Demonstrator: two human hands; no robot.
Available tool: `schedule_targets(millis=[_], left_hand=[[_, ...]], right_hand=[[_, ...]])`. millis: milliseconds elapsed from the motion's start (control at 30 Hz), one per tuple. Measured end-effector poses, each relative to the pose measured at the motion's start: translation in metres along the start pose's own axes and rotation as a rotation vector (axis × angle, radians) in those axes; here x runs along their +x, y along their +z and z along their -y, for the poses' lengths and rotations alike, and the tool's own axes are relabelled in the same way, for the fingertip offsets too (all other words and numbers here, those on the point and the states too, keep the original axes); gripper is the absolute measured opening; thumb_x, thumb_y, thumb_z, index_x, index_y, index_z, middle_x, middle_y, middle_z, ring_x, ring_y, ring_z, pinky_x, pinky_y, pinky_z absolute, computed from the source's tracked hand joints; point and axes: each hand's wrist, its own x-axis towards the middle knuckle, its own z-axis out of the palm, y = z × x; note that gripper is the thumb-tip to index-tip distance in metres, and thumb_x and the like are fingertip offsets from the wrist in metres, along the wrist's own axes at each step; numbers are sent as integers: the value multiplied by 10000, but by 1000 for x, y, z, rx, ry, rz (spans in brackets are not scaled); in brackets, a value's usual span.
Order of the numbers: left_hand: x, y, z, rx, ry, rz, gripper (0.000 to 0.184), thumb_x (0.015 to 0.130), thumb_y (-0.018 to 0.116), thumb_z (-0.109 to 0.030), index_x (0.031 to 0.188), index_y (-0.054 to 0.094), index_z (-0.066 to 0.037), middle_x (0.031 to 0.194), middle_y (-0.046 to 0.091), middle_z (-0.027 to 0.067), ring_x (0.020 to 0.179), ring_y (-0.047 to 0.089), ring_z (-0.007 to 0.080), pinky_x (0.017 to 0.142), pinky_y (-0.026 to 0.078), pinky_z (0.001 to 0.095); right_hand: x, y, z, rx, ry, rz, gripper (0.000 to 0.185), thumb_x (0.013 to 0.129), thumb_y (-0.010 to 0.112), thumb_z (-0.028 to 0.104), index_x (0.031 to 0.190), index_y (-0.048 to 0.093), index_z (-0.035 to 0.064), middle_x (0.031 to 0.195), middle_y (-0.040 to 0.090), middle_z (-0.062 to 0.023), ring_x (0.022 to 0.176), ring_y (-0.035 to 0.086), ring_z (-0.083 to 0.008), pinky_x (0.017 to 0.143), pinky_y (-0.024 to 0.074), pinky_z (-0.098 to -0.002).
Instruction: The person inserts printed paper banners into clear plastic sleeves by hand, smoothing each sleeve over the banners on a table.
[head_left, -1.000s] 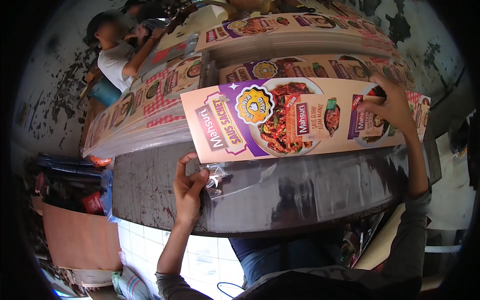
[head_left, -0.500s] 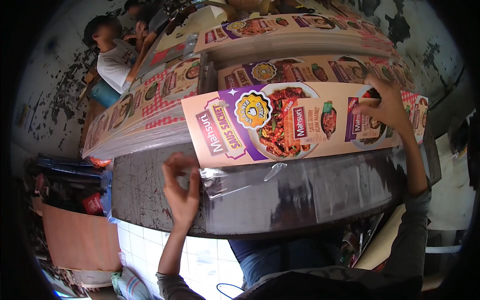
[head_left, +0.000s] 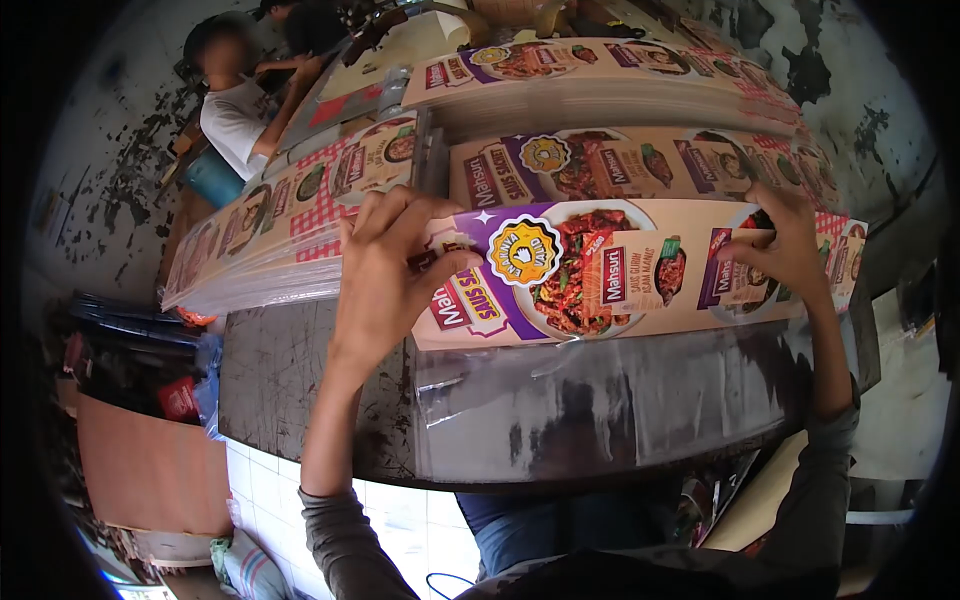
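Observation:
A long printed card (head_left: pixel 640 300) with the Mahsuri sauce design lies at a slant in front of me. My left hand (head_left: pixel 385 265) grips its left end, thumb on the printed face and fingers over the top edge. Toward the right end, my right hand (head_left: pixel 785 245) holds the same card, thumb across the front and fingers at the upper edge. Below the card, a clear plastic sleeve (head_left: pixel 620 400) is spread flat on the dark table. The card's lower edge lies over the sleeve's upper part; whether any of it is inside, I cannot tell.
Behind the card are stacks of similar printed cards: a near stack (head_left: pixel 490 175), a far stack (head_left: pixel 590 100) and a left stack (head_left: pixel 270 250) with plastic edges. The scratched table (head_left: pixel 280 370) has its front edge close to my body. Another person (head_left: pixel 235 125) sits at the far left.
My left hand has moved up from beside the sleeve's left corner onto the card's left end. The card has shifted slightly right and down, while my right hand keeps its hold.

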Motion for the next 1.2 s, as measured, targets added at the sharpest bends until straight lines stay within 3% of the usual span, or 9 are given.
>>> schedule_targets(millis=[200, 333, 400, 500, 700, 833, 1067, 1133, 1200], left_hand=[[1, 4, -9, -94, -128, -87, 223, 657, 740, -192, 844, 673, -90, 725, 558, 3, 705, 483, 181, 688, 329, 324], [1, 6, -5, -46, -11, -151, 194, 669, 730, -182, 829, 677, -87, 724, 564, 4, 699, 480, 178, 669, 329, 315], [1, 2, -9, 45, 0, -114, 203, 658, 720, -44, 851, 664, -10, 739, 589, 76, 728, 507, 204, 641, 428, 320], [-1, 2, -2, 78, 47, -91, 207, 682, 720, -163, 862, 672, -72, 776, 570, 26, 729, 486, 206, 670, 355, 325], [-6, -4, -9, -38, 15, -27, 283, 651, 726, -57, 914, 636, -6, 811, 543, 89, 734, 508, 228, 653, 419, 326], [-9, 3, -6, -120, -29, -75, 253, 692, 714, -160, 880, 624, -17, 763, 503, 91, 731, 474, 250, 668, 388, 357], [-8, 5, -12, 141, 6, -109, 270, 668, 737, -220, 829, 630, -32, 694, 462, 53, 656, 460, 223, 612, 354, 340], [-9, 8, -8, 130, 21, -130, 270, 664, 742, -218, 823, 630, -31, 690, 459, 49, 632, 460, 220, 598, 360, 339], [-9, 6, -4, -170, -112, -43, 225, 692, 733, -165, 832, 629, -23, 697, 452, 58, 590, 452, 205, 545, 369, 325]], right_hand=[[2, 2, -1, -24, -93, -72, 577, 515, 804, 456, 771, 526, 21, 574, 514, -93, 508, 492, -246, 514, 387, -334], [1, -1, 1, -26, -38, -30, 575, 509, 810, 447, 775, 531, 21, 585, 524, -93, 514, 498, -244, 520, 389, -331], [1, -1, 2, 16, 13, -1, 575, 508, 811, 445, 770, 527, 19, 600, 536, -100, 528, 512, -243, 526, 395, -331], [-2, 4, -1, 54, -12, -21, 576, 514, 812, 438, 791, 539, 13, 611, 541, -109, 531, 518, -242, 518, 398, -328], [-2, 2, -2, 86, 70, 90, 589, 508, 808, 422, 775, 490, 3, 625, 481, -115, 566, 480, -253, 543, 370, -334], [-1, -4, 5, 49, 53, 61, 555, 504, 814, 391, 732, 472, 18, 612, 480, -99, 538, 472, -246, 532, 364, -331], [-3, 0, 4, 55, -10, -25, 584, 498, 811, 458, 730, 489, 29, 558, 462, -92, 493, 450, -238, 476, 344, -327], [-4, -2, 4, 131, 60, 64, 556, 490, 828, 358, 743, 477, 8, 605, 468, -105, 537, 446, -235, 529, 357, -319], [-4, -2, 5, 133, 65, 57, 565, 490, 828, 369, 743, 476, 6, 604, 467, -104, 534, 442, -233, 526, 357, -319]])
